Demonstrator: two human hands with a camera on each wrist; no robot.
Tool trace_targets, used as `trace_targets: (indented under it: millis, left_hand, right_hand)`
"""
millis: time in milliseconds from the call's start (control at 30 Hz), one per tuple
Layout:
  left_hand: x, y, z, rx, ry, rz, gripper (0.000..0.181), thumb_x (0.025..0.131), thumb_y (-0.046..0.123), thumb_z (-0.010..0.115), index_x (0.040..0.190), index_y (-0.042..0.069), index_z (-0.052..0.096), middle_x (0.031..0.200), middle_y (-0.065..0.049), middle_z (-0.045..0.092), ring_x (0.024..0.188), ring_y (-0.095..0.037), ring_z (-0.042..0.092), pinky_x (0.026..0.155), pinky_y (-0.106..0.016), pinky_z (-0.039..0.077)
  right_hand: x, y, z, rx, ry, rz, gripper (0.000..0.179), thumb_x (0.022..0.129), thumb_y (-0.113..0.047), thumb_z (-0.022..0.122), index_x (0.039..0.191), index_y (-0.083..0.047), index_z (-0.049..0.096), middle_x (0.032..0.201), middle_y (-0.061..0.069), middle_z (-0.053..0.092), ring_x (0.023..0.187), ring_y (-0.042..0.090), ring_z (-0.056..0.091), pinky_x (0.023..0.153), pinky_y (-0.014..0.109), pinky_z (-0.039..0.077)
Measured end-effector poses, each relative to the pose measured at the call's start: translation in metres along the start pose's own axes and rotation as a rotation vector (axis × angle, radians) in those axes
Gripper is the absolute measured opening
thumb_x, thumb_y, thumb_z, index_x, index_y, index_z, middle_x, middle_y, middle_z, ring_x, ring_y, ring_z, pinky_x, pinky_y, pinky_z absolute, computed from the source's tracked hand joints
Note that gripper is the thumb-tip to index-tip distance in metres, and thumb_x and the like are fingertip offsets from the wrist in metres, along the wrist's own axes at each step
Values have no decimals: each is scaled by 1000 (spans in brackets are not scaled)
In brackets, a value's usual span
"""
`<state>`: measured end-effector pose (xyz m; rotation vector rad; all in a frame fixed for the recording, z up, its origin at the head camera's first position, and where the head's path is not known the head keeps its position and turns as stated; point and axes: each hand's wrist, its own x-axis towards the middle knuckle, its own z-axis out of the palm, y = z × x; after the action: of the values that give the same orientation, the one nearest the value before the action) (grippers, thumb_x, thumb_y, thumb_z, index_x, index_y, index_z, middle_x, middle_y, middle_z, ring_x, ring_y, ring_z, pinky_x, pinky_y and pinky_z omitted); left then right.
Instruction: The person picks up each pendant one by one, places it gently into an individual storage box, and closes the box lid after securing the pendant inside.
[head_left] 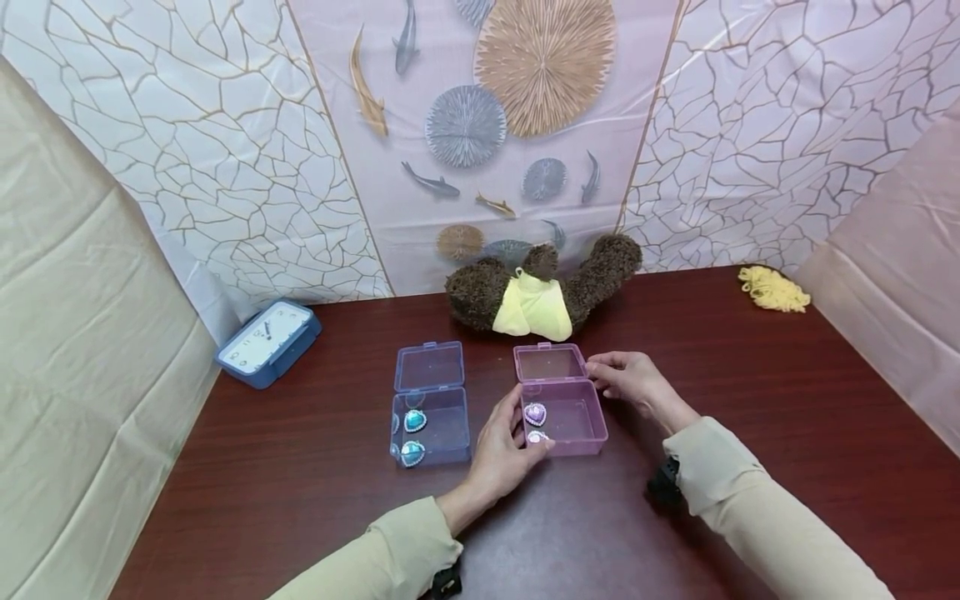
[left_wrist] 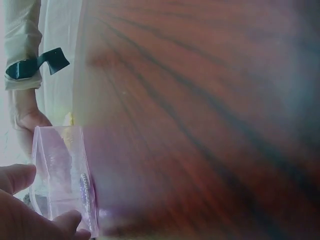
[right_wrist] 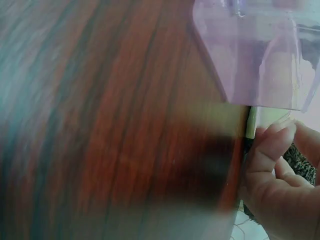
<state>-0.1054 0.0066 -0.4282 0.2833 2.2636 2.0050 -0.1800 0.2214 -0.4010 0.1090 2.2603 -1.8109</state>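
A clear pink plastic box (head_left: 573, 421) stands on the table with its hinged lid (head_left: 551, 364) raised backward. Two heart-shaped gems lie along its left side, the rear one a purple heart gem (head_left: 535, 413); fingers partly cover the front one. My left hand (head_left: 498, 450) grips the box by its left side, thumb at the front wall and fingers toward the back. At the lid's right edge, my right hand (head_left: 637, 387) pinches the lid between thumb and fingers. To the left stands a clear blue box (head_left: 446, 425), lid also raised, holding blue heart gems (head_left: 415, 420).
Behind the boxes a brown plush toy (head_left: 480, 292) with a yellow cloth lies against the patterned backdrop. A blue-framed clock (head_left: 270, 337) sits at the back left. Yellow yarn (head_left: 774, 289) lies at the back right of the dark wooden table (head_left: 300, 500).
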Motion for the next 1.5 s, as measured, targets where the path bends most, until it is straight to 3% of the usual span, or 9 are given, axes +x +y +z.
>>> trace_targets:
  millis: [267, 833, 933, 1100, 1267, 1433, 1500]
  left_hand:
    - [-1, 2, 0, -16, -3, -4, 85, 75, -4, 74, 145, -1, 27, 146, -23, 33, 130, -36, 42, 103, -39, 42]
    - [-3, 0, -1, 15, -5, -15, 84, 75, -3, 73, 145, -1, 28, 144, -22, 35, 129, -34, 43, 102, -34, 43]
    - [-4, -1, 0, 7, -6, -7, 83, 75, -3, 73, 145, -1, 28, 144, -22, 35, 129, -35, 43, 102, -36, 42]
    - [-3, -1, 0, 1, -6, -10, 83, 76, -2, 73, 145, -2, 27, 144, -23, 34, 129, -35, 42, 102, -34, 42]
    - [-4, -1, 1, -18, 0, -29, 84, 76, -2, 73, 145, -3, 26, 146, -23, 32, 131, -35, 40, 103, -34, 41]
    - [-5, -1, 1, -28, 18, -43, 84, 76, -2, 73, 144, -5, 26, 146, -24, 32, 131, -36, 40, 103, -37, 42]
    - [-5, -1, 1, -29, 30, -45, 82, 76, -2, 73, 144, -5, 27, 145, -24, 34, 130, -36, 41, 102, -37, 43]
  right_hand:
    - [1, 0, 0, 130, -78, 59, 44, 94, -4, 53, 127, 22, 40, 70, -10, 64, 59, -1, 57, 52, 12, 49]
    - [-5, -3, -1, 173, -132, 18, 40, 94, 1, 51, 125, 23, 38, 76, -6, 64, 67, 3, 61, 61, 17, 55]
    - [-6, -5, -2, 163, -126, 17, 32, 93, 1, 52, 119, 17, 45, 75, -6, 63, 66, 4, 60, 61, 18, 55]
    - [-9, -9, -4, 165, -126, 18, 12, 91, 1, 55, 103, -3, 57, 76, -6, 62, 67, 4, 60, 61, 19, 56]
    - [-14, -10, -7, 169, -153, -16, 17, 90, 3, 57, 93, -13, 62, 81, -6, 61, 74, 4, 60, 67, 20, 57]
    - [-21, -7, -9, 173, -167, -95, 16, 89, 6, 57, 93, -8, 65, 91, -3, 63, 81, 4, 63, 74, 21, 57]
    - [-25, -6, -10, 170, -165, -116, 12, 90, 4, 56, 99, 1, 64, 94, -4, 65, 85, 5, 64, 78, 21, 57]
